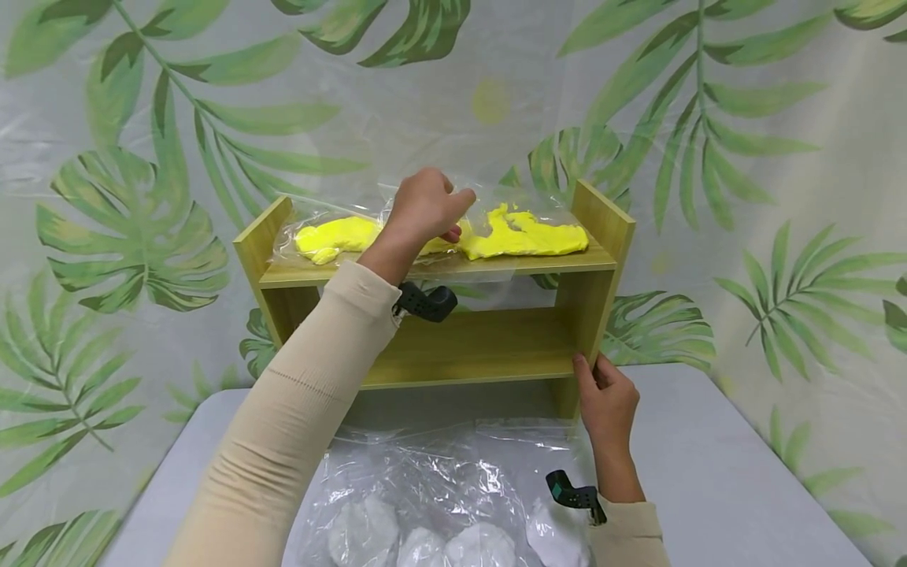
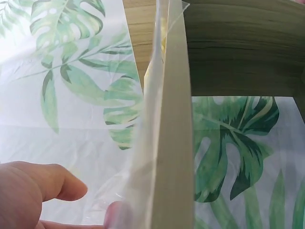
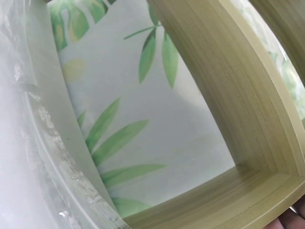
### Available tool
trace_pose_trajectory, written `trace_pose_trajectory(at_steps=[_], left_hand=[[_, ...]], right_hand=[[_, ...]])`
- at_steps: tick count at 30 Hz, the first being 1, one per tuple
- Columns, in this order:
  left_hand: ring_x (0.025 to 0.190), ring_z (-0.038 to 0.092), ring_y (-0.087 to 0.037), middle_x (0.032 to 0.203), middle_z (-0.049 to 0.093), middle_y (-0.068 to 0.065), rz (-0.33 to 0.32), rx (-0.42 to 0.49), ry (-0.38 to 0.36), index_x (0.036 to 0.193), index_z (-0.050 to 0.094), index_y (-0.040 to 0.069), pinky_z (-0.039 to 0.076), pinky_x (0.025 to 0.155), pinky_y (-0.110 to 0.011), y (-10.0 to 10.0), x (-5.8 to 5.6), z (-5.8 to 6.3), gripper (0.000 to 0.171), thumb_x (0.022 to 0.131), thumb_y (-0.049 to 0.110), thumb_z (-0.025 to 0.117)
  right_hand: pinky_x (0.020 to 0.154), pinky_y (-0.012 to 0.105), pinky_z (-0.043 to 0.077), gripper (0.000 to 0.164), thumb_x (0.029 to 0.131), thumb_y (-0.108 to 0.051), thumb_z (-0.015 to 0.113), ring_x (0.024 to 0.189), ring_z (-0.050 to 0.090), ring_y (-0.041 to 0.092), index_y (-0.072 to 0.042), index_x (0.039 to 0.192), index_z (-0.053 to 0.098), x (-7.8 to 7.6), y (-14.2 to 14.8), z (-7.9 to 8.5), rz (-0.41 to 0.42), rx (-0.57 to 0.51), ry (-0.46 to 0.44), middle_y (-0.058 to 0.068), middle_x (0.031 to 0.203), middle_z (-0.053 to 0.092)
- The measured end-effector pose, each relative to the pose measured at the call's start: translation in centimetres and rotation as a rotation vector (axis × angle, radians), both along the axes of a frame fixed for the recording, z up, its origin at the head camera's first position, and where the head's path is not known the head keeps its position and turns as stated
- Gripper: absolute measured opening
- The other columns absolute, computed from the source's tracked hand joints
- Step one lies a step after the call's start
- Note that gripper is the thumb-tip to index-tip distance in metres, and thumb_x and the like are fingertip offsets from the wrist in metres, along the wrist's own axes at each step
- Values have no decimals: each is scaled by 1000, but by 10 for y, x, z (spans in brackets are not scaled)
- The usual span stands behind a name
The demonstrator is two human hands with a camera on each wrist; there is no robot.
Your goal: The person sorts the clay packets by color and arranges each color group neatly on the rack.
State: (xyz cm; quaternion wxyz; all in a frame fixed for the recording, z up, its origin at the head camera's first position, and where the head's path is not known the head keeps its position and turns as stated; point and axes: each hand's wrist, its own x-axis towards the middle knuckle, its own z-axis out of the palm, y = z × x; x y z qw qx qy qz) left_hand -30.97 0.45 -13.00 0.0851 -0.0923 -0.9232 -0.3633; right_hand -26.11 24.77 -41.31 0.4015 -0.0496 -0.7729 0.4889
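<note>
A small wooden shelf (image 1: pixel 468 342) stands on the table. Clear plastic bags holding bright yellow, clay-like lumps (image 1: pixel 527 236) lie along its top board. My left hand (image 1: pixel 425 205) is over the middle of these bags. In the left wrist view its thumb (image 2: pixel 66 183) and a fingertip are apart, the fingertip against the clear plastic (image 2: pixel 143 157). The other fingers are mostly hidden. My right hand (image 1: pixel 611 405) grips the shelf's right side panel low down, thumb on the front edge. In the right wrist view only its fingertips (image 3: pixel 290 219) show at the lower right corner.
In front of the shelf, a large clear bag (image 1: pixel 439 465) with several white lumps (image 1: pixel 482 545) lies on the white table (image 1: pixel 716 457). A leaf-patterned curtain (image 1: pixel 779 189) hangs close behind. The shelf's raised side panels flank the yellow lumps.
</note>
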Motion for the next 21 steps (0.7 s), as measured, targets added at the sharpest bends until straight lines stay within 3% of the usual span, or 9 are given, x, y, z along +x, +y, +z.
trace_pose_trajectory(at_steps=[4, 9, 11, 14, 17, 21], left_hand=[[61, 68, -14, 50, 52, -3, 24, 8, 39, 54, 41, 13, 48, 64, -31, -3, 1, 0, 45, 95, 30, 50], [63, 68, -14, 80, 68, -5, 28, 19, 28, 60, 54, 10, 49, 73, -30, -8, 5, 2, 41, 95, 31, 49], [64, 68, -13, 99, 68, -3, 21, 33, 5, 71, 63, 8, 50, 76, -30, -11, 7, 3, 37, 95, 32, 50], [66, 68, -13, 121, 62, -2, 18, 57, -16, 101, 68, 7, 51, 77, -30, -15, 11, 5, 33, 95, 34, 51], [69, 68, -15, 121, 61, -2, 9, 91, -10, 122, 61, 11, 53, 72, -29, -20, 17, 3, 37, 95, 35, 51], [70, 67, -20, 101, 66, -3, -27, 145, 57, 123, 60, 15, 55, 64, -31, -30, 31, -5, 36, 93, 32, 50]], right_hand=[[61, 5, 44, 29, 92, -29, 66, 74, 61, -6, -5, 106, 74, 0, 0, -1, 0, -1, -2, 14, 92, 73], [58, 5, 44, 29, 92, -30, 65, 70, 57, -12, -5, 105, 75, 0, 0, -1, 2, 5, -1, 12, 89, 73], [57, 6, 43, 28, 92, -30, 65, 69, 55, -14, -5, 103, 75, 0, 1, 0, -4, 10, 2, 11, 87, 73], [57, 6, 43, 28, 92, -29, 66, 68, 54, -16, -5, 104, 75, 0, 1, 1, -9, 11, 2, 12, 87, 73], [57, 5, 43, 29, 92, -29, 66, 68, 54, -18, -6, 106, 75, 1, 1, 2, -3, 8, 1, 12, 88, 73], [58, 5, 43, 30, 92, -31, 66, 69, 55, -18, -6, 108, 74, 1, -1, 2, 9, 2, -2, 11, 89, 73]])
